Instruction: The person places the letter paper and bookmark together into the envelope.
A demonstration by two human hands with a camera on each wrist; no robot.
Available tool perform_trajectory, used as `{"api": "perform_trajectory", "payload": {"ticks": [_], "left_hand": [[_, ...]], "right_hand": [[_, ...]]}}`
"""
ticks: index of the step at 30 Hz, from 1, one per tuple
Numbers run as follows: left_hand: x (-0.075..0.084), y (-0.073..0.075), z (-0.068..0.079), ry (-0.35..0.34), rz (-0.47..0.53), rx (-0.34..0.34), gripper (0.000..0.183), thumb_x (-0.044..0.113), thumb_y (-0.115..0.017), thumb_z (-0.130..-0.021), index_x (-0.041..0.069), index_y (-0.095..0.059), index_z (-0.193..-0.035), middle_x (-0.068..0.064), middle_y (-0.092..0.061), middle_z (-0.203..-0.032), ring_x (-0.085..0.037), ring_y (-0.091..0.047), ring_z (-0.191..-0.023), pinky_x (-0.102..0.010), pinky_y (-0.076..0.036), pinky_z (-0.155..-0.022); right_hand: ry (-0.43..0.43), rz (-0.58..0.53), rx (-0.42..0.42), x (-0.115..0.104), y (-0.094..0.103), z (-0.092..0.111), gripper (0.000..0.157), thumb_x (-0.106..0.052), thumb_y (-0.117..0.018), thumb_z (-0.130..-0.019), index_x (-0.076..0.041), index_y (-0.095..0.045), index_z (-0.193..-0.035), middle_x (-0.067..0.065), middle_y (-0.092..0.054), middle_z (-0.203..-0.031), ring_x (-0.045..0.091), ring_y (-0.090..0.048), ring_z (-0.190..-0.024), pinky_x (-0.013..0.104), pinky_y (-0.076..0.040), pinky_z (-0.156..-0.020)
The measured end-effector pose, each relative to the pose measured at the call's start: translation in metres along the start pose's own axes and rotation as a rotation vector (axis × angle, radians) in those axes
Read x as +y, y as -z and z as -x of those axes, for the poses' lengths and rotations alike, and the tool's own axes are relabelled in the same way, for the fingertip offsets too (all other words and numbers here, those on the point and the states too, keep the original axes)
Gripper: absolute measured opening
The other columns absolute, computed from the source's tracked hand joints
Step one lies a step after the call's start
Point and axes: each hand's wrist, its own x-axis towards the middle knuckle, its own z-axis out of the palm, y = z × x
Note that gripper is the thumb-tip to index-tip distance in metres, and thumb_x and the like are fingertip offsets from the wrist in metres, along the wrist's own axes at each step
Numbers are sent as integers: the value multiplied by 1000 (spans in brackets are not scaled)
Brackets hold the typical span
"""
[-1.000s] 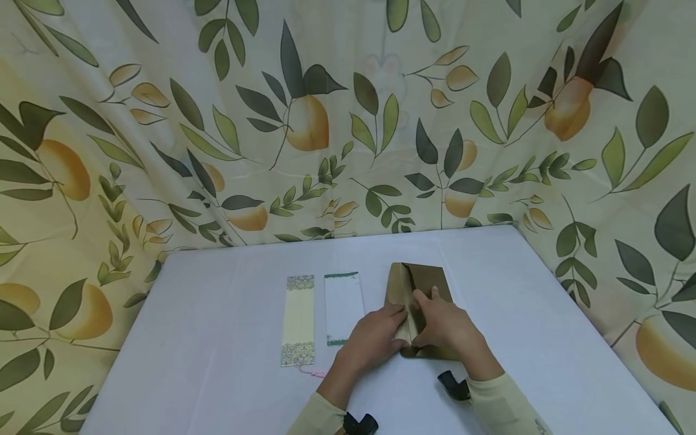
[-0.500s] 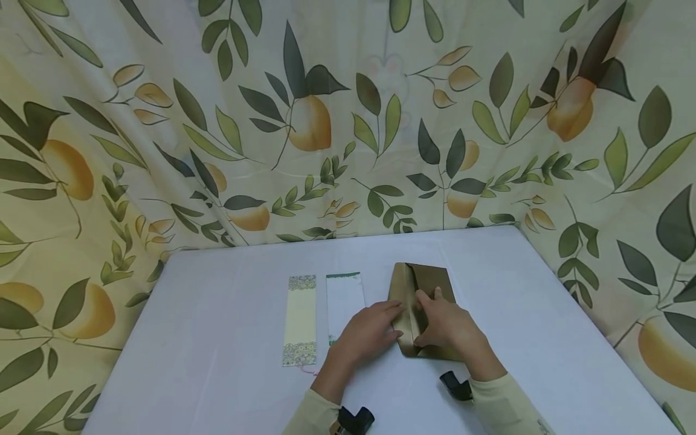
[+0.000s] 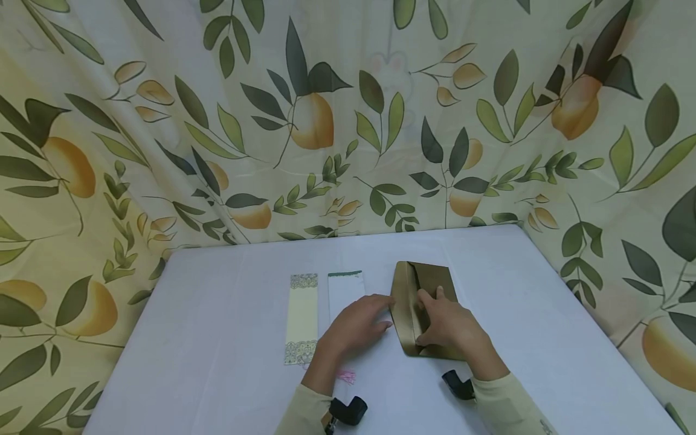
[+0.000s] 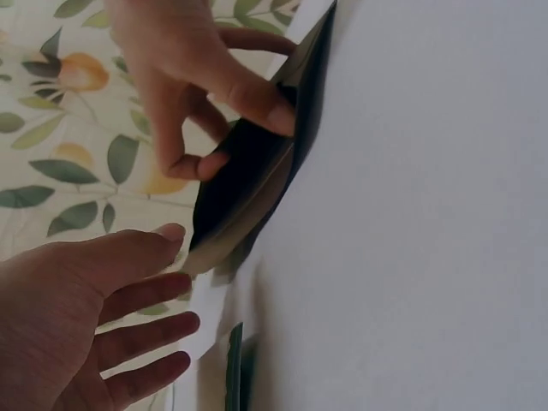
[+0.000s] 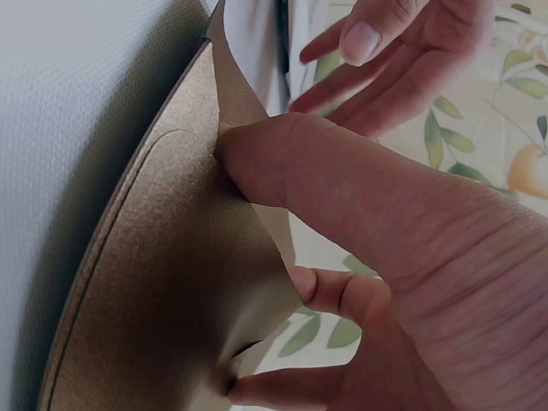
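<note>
On the person's table, covered in white, lies a bronze-coloured envelope, its open side facing up between the person's hands. The right hand is over it, thumb and fingers bent down onto the paper and pinching it. The left hand is to the left of the envelope, loosely outstretched, its fingertips right by the envelope's left edge; from the head view I can't tell whether they touch. A white card with a green band lies left of the envelope, partly under the left hand, and farther left of it is a pale yellow bookmark with patterned ends. A pink tassel shows left of the envelope and nearer the person. Behind the envelope, past the table's far edge, hangs a curtain printed with fruit and leaves.

In the left wrist view the envelope gapes, dark inside, with the right thumb at one lip and a bent finger at the opposite one. The left hand's fingers are spread near a corner of the envelope, gripping nothing.

In the right wrist view the right thumb tip presses at the envelope's edge, two fingertips meet the paper farther along, and the left hand hangs beyond the envelope, apart from it.
</note>
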Motion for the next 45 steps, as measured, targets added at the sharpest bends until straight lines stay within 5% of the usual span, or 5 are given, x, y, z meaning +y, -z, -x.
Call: {"api": "perform_trajectory", "payload": {"ticks": [17, 29, 32, 39, 45], "left_hand": [[-35, 16, 12, 98, 39, 69, 38, 19, -70, -101, 10, -64, -137, -4, -63, -138, -21, -53, -133, -37, -40, -111], [-51, 27, 21, 343, 17, 312, 39, 21, -78, -95, 12, -69, -132, -5, -57, -126, -23, -56, -115, -38, -52, -92], [-54, 27, 21, 422, 51, 332, 43, 22, -78, -95, 12, -67, -136, -6, -52, -118, -23, -53, -104, -37, -52, -81], [-56, 26, 26, 502, 94, 343, 52, 23, -79, -93, 6, -63, -139, -20, -57, -127, -29, -60, -104, -44, -55, -83], [-53, 22, 26, 565, 112, 382, 63, 30, -85, -87, 4, -62, -140, -18, -59, -116, -26, -55, -91, -37, -50, -63]], "right_hand": [[28, -35, 18, 1, -3, 2, 61, -20, -94, -70, -11, -45, -105, 56, -21, -146, 21, -46, -51, 34, -37, -47], [26, -35, 19, 1, -4, 2, 61, -20, -94, -70, -11, -46, -107, 55, -20, -147, 23, -50, -53, 35, -38, -47], [19, -42, 13, 2, -4, 1, 61, -20, -94, -70, -11, -46, -107, 55, -19, -147, 23, -50, -53, 35, -38, -48], [9, -50, 1, 2, -4, 1, 62, -20, -94, -70, -10, -46, -107, 55, -16, -148, 23, -50, -53, 35, -39, -49], [11, -52, -3, 0, -2, 2, 61, -20, -94, -71, -10, -46, -108, 55, -16, -148, 24, -51, -54, 35, -39, -49]]}}
